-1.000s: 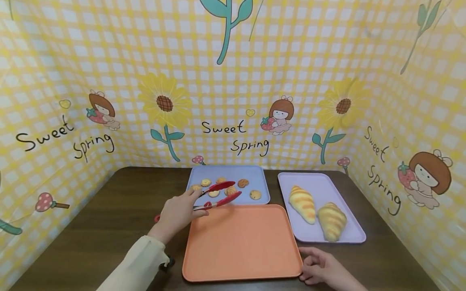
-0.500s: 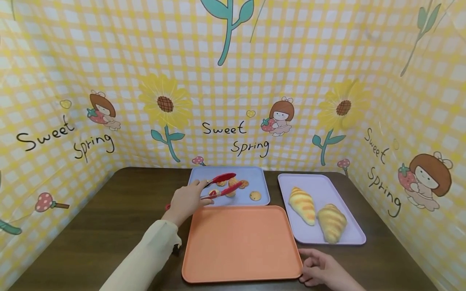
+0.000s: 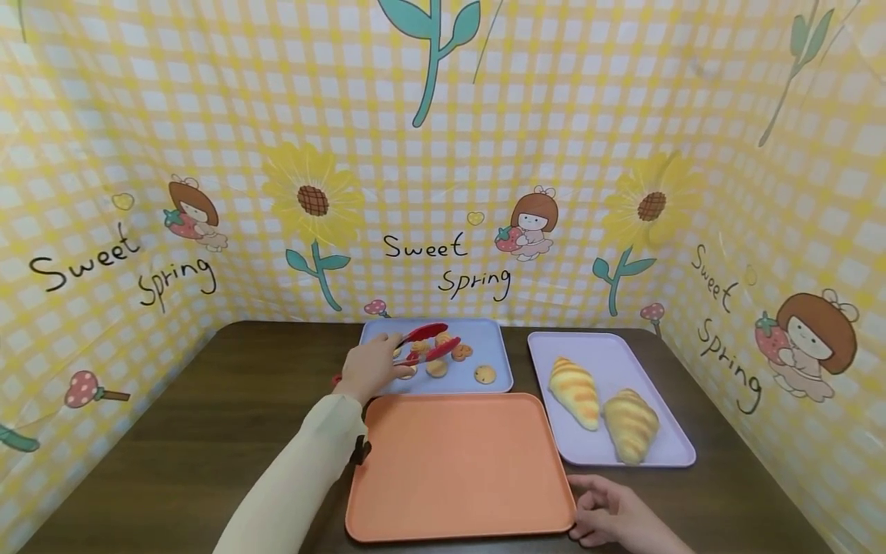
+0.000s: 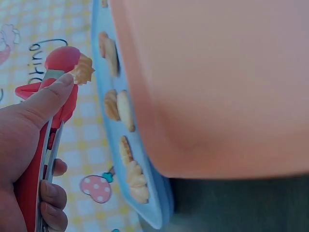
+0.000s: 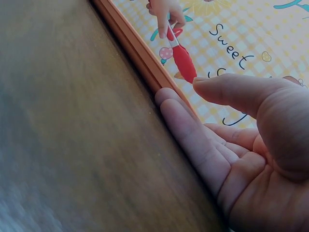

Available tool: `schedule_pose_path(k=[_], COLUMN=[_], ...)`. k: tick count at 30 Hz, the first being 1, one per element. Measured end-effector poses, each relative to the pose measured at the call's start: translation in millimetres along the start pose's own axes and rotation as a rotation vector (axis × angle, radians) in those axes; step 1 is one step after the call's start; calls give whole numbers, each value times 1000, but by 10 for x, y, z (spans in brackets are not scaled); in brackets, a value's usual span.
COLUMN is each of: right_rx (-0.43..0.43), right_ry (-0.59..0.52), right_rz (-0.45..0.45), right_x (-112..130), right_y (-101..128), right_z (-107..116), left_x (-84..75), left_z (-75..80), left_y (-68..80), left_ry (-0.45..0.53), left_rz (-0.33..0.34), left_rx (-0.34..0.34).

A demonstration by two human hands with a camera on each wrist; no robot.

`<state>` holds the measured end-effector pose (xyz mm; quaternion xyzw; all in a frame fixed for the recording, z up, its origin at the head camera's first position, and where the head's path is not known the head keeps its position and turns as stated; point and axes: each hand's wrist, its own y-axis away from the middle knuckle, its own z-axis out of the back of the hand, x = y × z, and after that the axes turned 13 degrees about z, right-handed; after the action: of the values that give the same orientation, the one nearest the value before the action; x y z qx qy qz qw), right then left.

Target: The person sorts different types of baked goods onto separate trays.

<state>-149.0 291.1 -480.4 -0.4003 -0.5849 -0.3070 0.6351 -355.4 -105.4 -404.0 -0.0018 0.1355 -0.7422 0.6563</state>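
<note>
Red-tipped tongs (image 4: 63,108) are gripped in my left hand (image 3: 371,368), above the blue tray (image 3: 503,362). Between the tong tips is a star-edged cookie (image 4: 83,70), held up off the tray. Beneath it, several other cookies (image 3: 485,374) lie on the blue tray, some partly covered by the hand and tongs. My right hand (image 3: 616,514) holds the right edge of the orange tray (image 3: 460,469) near its front corner. In the right wrist view its fingers (image 5: 186,128) lie along the outer side of the rim, with the thumb over the top.
A lilac tray (image 3: 609,346) with two croissant-shaped breads (image 3: 574,391) stands to the right. The orange tray is in front of the blue one on the dark wooden table (image 3: 173,431). A yellow checked cloth (image 3: 443,154) surrounds the back and sides.
My left hand has moved forward and to the right with the tongs. Their tips have closed in on a cookie and raised it from the blue tray. The right hand has stayed put.
</note>
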Motion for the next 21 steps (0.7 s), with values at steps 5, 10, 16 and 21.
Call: schedule_pose_path(k=[5, 10, 16, 21], right_rx=[1, 10, 1, 0], right_ry=[-2, -15, -18, -17], right_rz=[9, 17, 5, 4], right_x=[-7, -13, -18, -15], right_y=[9, 12, 3, 5], right_z=[6, 5, 3, -2], left_x=[-12, -21, -51, -43], left_z=[-88, -147, -177, -225], left_y=[-93, -149, -145, -132], left_ry=[-7, -10, -7, -8], left_rz=[25, 49, 52, 69], left_rx=[24, 41, 45, 32])
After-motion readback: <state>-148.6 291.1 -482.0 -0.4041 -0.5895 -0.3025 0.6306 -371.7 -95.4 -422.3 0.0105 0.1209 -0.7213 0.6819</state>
